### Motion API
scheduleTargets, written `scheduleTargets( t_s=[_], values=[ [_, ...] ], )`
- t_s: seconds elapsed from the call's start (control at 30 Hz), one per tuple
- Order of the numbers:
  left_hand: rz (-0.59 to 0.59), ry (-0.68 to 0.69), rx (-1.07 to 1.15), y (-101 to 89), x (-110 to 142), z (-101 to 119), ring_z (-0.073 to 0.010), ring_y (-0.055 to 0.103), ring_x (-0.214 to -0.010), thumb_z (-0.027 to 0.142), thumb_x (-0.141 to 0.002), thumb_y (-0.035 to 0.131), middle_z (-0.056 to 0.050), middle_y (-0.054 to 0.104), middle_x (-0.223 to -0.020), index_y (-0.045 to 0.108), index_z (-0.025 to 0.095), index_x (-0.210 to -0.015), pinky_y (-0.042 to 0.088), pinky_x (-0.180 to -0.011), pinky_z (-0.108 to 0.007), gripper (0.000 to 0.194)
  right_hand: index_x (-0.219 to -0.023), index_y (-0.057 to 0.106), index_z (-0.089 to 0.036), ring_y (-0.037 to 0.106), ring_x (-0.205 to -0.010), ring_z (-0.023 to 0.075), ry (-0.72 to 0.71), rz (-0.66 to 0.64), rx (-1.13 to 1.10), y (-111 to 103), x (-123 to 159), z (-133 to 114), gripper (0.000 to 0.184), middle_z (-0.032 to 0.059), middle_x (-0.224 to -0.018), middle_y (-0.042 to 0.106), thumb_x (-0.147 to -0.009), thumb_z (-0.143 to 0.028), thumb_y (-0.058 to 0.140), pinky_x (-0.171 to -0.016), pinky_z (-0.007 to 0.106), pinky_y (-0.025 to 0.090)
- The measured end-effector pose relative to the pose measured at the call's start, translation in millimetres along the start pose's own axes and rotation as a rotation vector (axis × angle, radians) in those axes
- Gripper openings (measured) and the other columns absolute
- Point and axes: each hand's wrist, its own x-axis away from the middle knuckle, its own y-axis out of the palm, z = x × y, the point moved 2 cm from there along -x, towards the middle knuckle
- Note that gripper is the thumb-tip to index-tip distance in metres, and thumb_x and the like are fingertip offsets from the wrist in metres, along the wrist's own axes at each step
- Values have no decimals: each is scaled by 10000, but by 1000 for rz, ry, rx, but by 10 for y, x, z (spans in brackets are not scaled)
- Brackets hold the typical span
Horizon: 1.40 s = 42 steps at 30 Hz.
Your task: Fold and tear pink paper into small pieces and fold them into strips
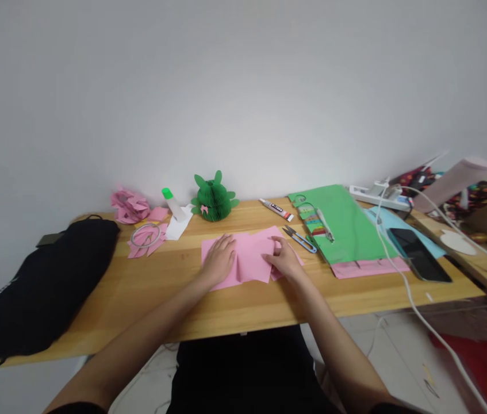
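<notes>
A pink sheet of paper (254, 261) with upright creases lies on the wooden table in front of me. My left hand (220, 260) rests flat on its left part, fingers stretched out. At the paper's right side, my right hand (285, 259) has its fingers bent around the edge, the thumb on top; part of the grip is hidden. More pink paper shows beneath and to the right of this hand. Just beyond it lie blue-handled thread snips (300, 239). A tube of glue (276, 210) is farther back.
A green honeycomb paper figure (214, 198) stands by the wall, near a green-capped glue bottle (174, 204). Left are pink scraps, a ring (145, 236) and a black bag (53, 287). Right are green sheets (346, 224), a phone (419, 255), a power strip (381, 197) and a trailing white cable.
</notes>
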Motion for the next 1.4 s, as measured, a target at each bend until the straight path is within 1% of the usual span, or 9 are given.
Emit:
scheduleTargets(
  t_s=[0.13, 0.3, 0.4, 0.7, 0.87, 1.03, 1.13, 1.23, 1.4],
  values=[
    [-20, -11, -8, -27, -4, 24, -243, 405, -1346, 195, -920, 363, -142, 505, -1400, 545, 121, -1249, 315, -1129, -454, 383, -1189, 516, -148, 603, -648, 92, -1, 0, -18, -40, 58, -15, 306, 26, -918, 624, -905, -253, 559, -548, 229, 530],
    [-34, -16, -17, -56, -6, 60, -264, 393, -1351, 235, -916, 401, -160, 492, -1406, 539, 107, -1245, 300, -1135, -461, 380, -1360, 268, -170, 508, -358, 96, -31, -42, -58, -66, 154, -61, 722, -100, -547, 547, -761, -122, 668, -338, 197, 442],
    [-41, -16, -19, -57, -2, 70, -269, 380, -1358, 248, -917, 404, -157, 480, -1416, 533, 106, -1244, 290, -1140, -458, 379, -1363, 267, -151, 506, -336, 103, -50, -65, -79, -81, 192, -72, 774, -117, -481, 526, -708, -67, 670, -339, 199, 447],
    [-63, -36, 1, -68, 0, 81, -263, 348, -1377, 242, -921, 391, -158, 456, -1434, 511, 101, -1260, 261, -1156, -453, 386, -1383, 248, -161, 496, -355, 89, -86, -46, -104, -225, 215, -6, 832, -119, -485, 539, -668, -84, 666, -363, 176, 412],
    [-29, -40, 41, -65, 11, 82, -270, 388, -1355, 241, -913, 411, -175, 490, -1404, 534, 91, -1237, 291, -1142, -463, 378, -1396, 173, -142, 509, -381, 120, -145, 51, -108, -673, 359, 62, 936, -84, -538, 591, -631, -211, 708, -359, 203, 391],
    [36, -59, 142, -30, 22, 65, -275, 413, -1339, 222, -887, 444, -165, 510, -1389, 562, 122, -1209, 299, -1133, -493, 358, -1422, 162, -173, 639, -646, 181, -271, 110, -93, -976, 479, -16, 1000, 12, -762, 678, -605, -275, 729, -571, 287, 506],
    [63, -81, 233, -31, 15, 26, -267, 435, -1324, 216, -862, 490, -142, 527, -1377, 584, 148, -1189, 316, -1129, -484, 348, -1440, 137, -191, 604, -650, 153, -380, 114, -136, -908, 461, -157, 1008, -3, -762, 659, -626, -269, 727, -616, 275, 479],
    [102, -137, 345, -72, -25, -63, -234, 492, -1272, 244, -887, 486, -111, 569, -1329, 597, 192, -1176, 384, -1094, -442, 314, -1446, 98, -198, 563, -618, 123, -434, 4, -271, -709, 381, -335, 1034, -42, -709, 613, -632, -265, 732, -632, 264, 462],
    [170, -261, 528, -152, -105, -226, -217, 588, -1092, 308, -940, 486, -97, 603, -1211, 593, 184, -1141, 491, -943, -445, 259, -1347, 349, -160, 477, -509, 90, -403, -175, -243, -295, 171, -561, 848, -113, -545, 474, -595, -237, 733, -572, 242, 427]
  ],
)
